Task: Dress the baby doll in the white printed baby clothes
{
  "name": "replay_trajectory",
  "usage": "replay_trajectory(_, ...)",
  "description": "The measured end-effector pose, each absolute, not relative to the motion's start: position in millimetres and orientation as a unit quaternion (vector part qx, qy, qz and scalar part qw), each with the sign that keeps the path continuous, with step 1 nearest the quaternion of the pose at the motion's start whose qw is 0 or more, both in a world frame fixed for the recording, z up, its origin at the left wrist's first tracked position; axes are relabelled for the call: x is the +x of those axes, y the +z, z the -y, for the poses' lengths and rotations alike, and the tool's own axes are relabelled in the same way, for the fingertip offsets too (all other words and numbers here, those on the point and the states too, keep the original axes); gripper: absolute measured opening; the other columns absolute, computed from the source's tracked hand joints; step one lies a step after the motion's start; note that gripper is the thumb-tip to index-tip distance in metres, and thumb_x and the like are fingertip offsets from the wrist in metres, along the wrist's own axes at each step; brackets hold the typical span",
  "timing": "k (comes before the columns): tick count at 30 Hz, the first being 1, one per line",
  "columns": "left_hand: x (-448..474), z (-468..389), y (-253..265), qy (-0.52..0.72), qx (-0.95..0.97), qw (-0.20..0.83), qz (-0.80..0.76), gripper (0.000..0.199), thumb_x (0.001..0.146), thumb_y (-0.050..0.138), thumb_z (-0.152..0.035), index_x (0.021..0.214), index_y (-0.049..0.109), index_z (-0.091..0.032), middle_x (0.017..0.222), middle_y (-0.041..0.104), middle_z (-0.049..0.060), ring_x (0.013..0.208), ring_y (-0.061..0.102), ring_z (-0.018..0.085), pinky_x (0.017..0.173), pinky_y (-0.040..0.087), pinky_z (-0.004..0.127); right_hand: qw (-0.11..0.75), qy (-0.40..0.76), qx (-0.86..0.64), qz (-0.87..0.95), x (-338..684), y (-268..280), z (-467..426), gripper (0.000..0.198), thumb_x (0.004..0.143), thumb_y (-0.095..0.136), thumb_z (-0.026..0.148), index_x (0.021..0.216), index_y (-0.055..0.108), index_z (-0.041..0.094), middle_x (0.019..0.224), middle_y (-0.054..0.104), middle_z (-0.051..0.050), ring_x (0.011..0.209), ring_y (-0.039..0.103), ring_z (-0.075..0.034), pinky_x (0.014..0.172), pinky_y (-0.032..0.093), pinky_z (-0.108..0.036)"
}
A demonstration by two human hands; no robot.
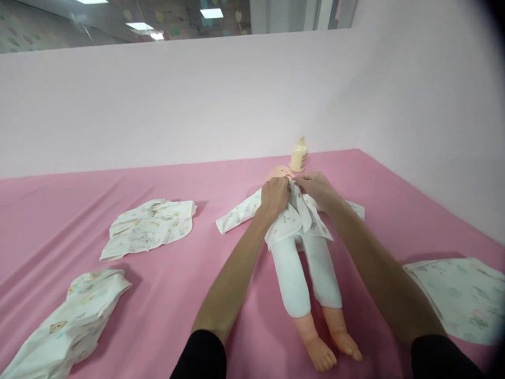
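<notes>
Right of centre, left hand (pixel 276 195) and right hand (pixel 316 189) pinching the shirt (pixel 284 225) near its neck — light, even tension serves best here

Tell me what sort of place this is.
Probably an infant-care practice room or similar, though the pictures don't settle it. Clues: a baby doll in a printed white top on a pink sheet, a pump bottle behind its head, and small printed cloth pieces around it.

Lights (pixel 211 13) glow in glass (pixel 106 20) above a white wall (pixel 177 105).
</notes>
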State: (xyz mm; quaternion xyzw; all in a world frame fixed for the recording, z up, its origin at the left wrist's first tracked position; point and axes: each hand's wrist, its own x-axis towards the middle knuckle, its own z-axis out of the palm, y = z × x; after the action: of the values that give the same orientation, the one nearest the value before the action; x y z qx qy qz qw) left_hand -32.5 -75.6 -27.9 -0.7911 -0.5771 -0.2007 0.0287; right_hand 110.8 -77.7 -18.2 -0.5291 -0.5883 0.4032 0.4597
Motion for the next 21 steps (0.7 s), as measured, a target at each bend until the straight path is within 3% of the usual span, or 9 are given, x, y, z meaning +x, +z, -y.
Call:
replay_trajectory(8, -31.3, 76.1, -28.8, -0.223, -0.777, 0.007, 0.589, 0.027, 0.096, 0.041, -0.021, 0.098, 0.068, -0.016, 0.101, 0.070, 0.014, 0.094, 0.065, 0.027, 0.072, 0.039, 0.033, 0.462, 0.451, -0.527, 0.552, 106.4, -13.7, 83.7, 0.013, 0.079, 0.064, 0.016, 0.066, 0.065, 0.015, 0.056, 0.052, 0.001, 0.051, 0.043, -0.009, 0.049, 0.031, -0.023)
replay_trajectory(15, -29.0, 75.9, -30.9, -0.232, -0.767, 0.011, 0.598, 0.025, 0.096, 0.042, -0.022, 0.097, 0.067, -0.016, 0.100, 0.070, 0.013, 0.092, 0.065, 0.026, 0.070, 0.039, 0.031, 0.503, 0.543, -0.445, 0.504, 110.3, -21.2, 76.5, 0.015, 0.076, 0.073, 0.021, 0.067, 0.063, 0.015, 0.066, 0.059, -0.003, 0.063, 0.055, -0.013, 0.059, 0.045, -0.026)
replay_trajectory(21, -26.3, 71.7, -38.6, -0.245, -0.762, 0.039, 0.598, 0.024, 0.098, 0.042, -0.021, 0.103, 0.066, -0.017, 0.104, 0.071, 0.011, 0.093, 0.066, 0.025, 0.071, 0.040, 0.031, 0.507, 0.539, -0.445, 0.504, 110.2, -19.9, 76.3, 0.023, 0.074, 0.070, 0.015, 0.058, 0.055, 0.019, 0.062, 0.055, -0.002, 0.063, 0.055, -0.014, 0.061, 0.047, -0.028)
